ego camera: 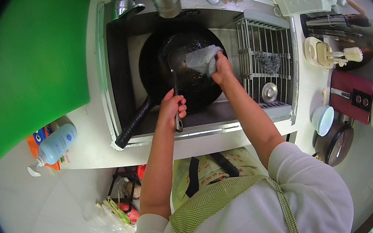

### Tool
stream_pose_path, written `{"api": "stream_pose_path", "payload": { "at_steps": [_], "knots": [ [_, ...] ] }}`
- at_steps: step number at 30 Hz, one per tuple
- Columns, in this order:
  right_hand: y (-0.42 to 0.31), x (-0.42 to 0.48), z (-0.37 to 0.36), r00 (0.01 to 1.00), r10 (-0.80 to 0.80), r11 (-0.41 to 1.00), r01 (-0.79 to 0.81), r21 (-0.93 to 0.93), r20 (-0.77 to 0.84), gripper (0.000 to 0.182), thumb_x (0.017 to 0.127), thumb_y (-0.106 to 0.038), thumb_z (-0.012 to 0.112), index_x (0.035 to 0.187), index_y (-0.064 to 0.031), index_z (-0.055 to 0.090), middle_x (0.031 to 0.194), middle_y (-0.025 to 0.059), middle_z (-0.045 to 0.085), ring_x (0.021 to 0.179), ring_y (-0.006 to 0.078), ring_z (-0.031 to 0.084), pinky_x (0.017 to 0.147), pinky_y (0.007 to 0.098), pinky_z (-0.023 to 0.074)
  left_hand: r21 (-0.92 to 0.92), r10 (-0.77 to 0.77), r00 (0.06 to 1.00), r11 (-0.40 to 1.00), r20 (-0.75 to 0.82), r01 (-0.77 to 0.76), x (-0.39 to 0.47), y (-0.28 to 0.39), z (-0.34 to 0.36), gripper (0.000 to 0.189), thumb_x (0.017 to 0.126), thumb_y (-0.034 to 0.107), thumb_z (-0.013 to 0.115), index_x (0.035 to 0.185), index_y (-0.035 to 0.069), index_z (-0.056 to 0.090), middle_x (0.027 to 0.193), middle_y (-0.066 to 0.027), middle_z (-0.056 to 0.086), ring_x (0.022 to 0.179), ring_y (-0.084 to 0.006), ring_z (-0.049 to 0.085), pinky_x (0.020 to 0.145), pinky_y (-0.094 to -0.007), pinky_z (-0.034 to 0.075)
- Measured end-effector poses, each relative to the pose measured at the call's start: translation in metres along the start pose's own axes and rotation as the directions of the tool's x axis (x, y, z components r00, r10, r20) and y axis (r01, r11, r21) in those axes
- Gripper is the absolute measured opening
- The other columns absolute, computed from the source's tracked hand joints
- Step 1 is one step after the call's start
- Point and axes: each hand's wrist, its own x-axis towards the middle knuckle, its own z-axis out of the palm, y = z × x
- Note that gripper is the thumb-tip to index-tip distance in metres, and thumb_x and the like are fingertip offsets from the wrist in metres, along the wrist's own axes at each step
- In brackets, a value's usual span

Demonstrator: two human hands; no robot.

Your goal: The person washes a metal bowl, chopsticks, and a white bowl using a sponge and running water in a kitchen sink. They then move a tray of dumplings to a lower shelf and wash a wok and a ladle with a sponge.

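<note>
A black wok (pixel 184 99) lies in the stainless steel sink (pixel 119 55), its long handle slanting over the near left rim. My left hand (pixel 172 107) is closed around the handle of a long metal utensil (pixel 174 83), whose rounded head sits dark inside the wok; its exact kind is hard to tell. In my right hand (pixel 222 69) is a grey cloth (pixel 202 58), held over the right part of the wok. The cloth partly hides the wok's inside, where wet patches shine. Above the far side of the wok is the faucet spout (pixel 167 0).
A drying rack (pixel 263 47) with a steel wool scrubber (pixel 268 62) and a metal sink strainer (pixel 269 92) spans the sink's right side. A blue pump bottle (pixel 58 144) lies at left. Knives, a brush (pixel 353 54) and a light blue bowl (pixel 323 120) are at right.
</note>
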Motion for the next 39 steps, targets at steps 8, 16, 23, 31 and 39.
{"api": "stream_pose_path", "payload": {
  "at_steps": [8,16,23,31,39],
  "knots": [
    [0.001,-0.025,-0.002,0.994,0.110,0.992,-0.111,0.057,0.024,0.054,0.090,-0.052,0.041,0.122,-0.0086,0.048,0.119,0.0042,0.054,0.110,0.0221,0.051,0.092,0.0388,0.0423,0.062,0.015,0.999,0.998,-0.052,-0.012,-0.003,0.001,0.006,0.020,0.084,0.002,0.045,0.102,0.010,0.043,0.067,-0.0026,0.045,0.045,-0.0068,0.038,0.034,-0.0209,0.029],
    [0.015,0.005,-0.022,0.934,-0.352,0.853,0.344,-0.392,0.054,0.045,0.074,-0.023,0.068,0.112,-0.0021,0.058,0.111,0.0088,0.060,0.097,0.0222,0.059,0.090,0.0348,0.0425,0.124,0.033,0.997,0.992,-0.076,-0.024,-0.001,-0.008,0.011,0.027,0.084,0.002,0.046,0.110,0.010,0.040,0.067,-0.0025,0.044,0.044,-0.0067,0.038,0.033,-0.0215,0.029],
    [0.031,0.006,-0.026,0.838,-0.332,0.024,0.467,-0.884,0.433,0.017,0.071,-0.013,0.058,0.085,-0.0059,0.065,0.091,0.0114,0.064,0.084,0.0297,0.061,0.084,0.0312,0.0428,0.143,0.051,0.996,0.989,-0.074,-0.040,-0.004,-0.009,0.009,0.019,0.085,0.003,0.046,0.103,0.008,0.042,0.068,-0.0026,0.045,0.044,-0.0069,0.038,0.033,-0.0216,0.029],
    [-0.013,-0.034,-0.013,0.942,0.011,0.935,-0.127,0.330,0.335,0.028,0.085,-0.032,0.048,0.094,-0.0078,0.060,0.095,0.0079,0.061,0.089,0.0227,0.057,0.083,0.0403,0.0445,0.087,0.047,0.998,0.995,-0.051,-0.042,-0.004,-0.004,0.008,0.013,0.086,0.003,0.049,0.095,0.010,0.043,0.068,-0.0039,0.047,0.044,-0.0071,0.039,0.033,-0.0214,0.028],
    [-0.037,-0.075,0.030,0.840,-0.016,0.855,-0.270,0.444,0.542,0.061,0.085,-0.061,0.036,0.098,-0.0047,0.055,0.110,0.0161,0.056,0.103,0.0335,0.052,0.091,0.0599,0.0388,0.078,0.024,0.996,0.997,-0.091,-0.016,0.002,-0.002,0.013,0.012,0.086,0.003,0.048,0.095,0.009,0.043,0.068,-0.0046,0.047,0.044,-0.0072,0.038,0.033,-0.0208,0.028]
  ]
}}
